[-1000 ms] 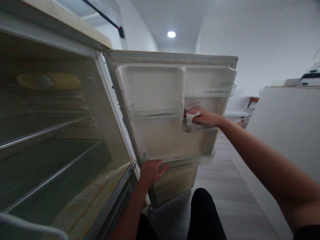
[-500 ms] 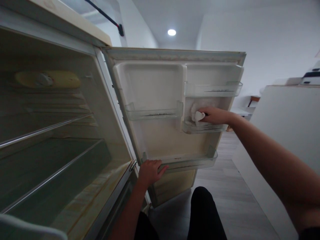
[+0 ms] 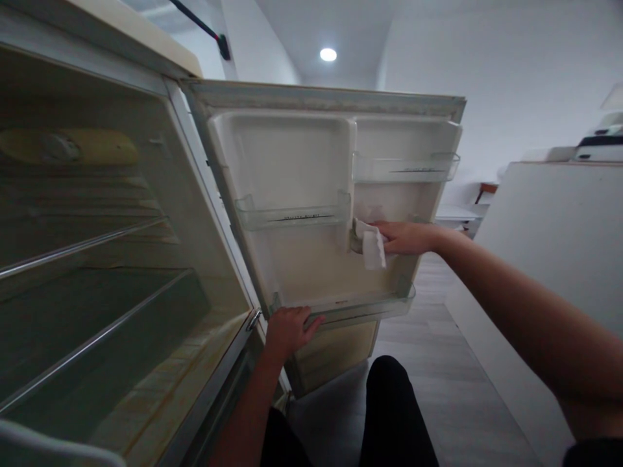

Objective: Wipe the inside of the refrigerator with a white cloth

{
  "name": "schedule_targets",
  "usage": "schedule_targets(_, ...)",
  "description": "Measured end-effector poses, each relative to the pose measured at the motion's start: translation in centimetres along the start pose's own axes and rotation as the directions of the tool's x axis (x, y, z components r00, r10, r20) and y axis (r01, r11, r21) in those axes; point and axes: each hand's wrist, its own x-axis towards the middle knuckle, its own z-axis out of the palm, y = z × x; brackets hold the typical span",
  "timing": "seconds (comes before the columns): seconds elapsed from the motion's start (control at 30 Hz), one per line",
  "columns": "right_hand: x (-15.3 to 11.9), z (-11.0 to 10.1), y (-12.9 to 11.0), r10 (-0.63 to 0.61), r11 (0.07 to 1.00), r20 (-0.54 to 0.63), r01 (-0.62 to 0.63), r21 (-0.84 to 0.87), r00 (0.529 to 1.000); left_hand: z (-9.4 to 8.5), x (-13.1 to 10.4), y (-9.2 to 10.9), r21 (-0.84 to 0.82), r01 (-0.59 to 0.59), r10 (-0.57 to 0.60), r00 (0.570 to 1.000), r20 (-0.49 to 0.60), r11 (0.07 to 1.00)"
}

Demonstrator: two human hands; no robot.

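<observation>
The fridge door stands wide open, its inner side facing me. In my right hand is a crumpled white wipe, cloth or paper I cannot tell. It lies over the left end and front of the middle-right clear door shelf, most of which my hand covers. My left hand has its fingers hooked over the rim of the long lower door shelf, at the left end, with the thumb along the front.
To the left is the open fridge compartment, with glass shelves and brownish stains. Two more clear shelves, the upper-left one and the upper-right one, are on the door. A white cabinet stands at right. My knee is below the door.
My right hand has brought the wipe from inside the middle-right shelf out over its front and left end. My left hand keeps its place on the lower shelf. The view has shifted slightly.
</observation>
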Motion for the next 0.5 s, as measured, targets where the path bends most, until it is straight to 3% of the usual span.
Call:
schedule_targets(0.1, -1.7, -0.7, 1.2, 0.025, 0.999, 0.092, -0.027, 0.021, 0.995, -0.1, -0.1, 0.0, -0.004, -0.004, 0.004, 1.000, 0.003, 1.000)
schedule_targets(0.3, -4.9, -1.2, 1.6, 0.214, 0.969, 0.074, -0.202, -0.142, 0.974, -0.1, -0.4, -0.5, -0.011, -0.026, 0.026, 1.000, -0.017, 1.000)
schedule_targets(0.4, -4.7, -0.4, 0.8, 0.311, 0.911, 0.009, -0.295, -0.287, 0.950, -0.1, -0.4, -0.6, -0.014, -0.025, 0.025, 1.000, 0.002, 1.000)
schedule_targets(0.5, -3.4, 0.5, -0.3, 0.290, 0.886, -0.031, -0.281, -0.368, 0.957, -0.2, -0.3, -0.4, -0.006, -0.014, 0.014, 1.000, 0.015, 1.000)
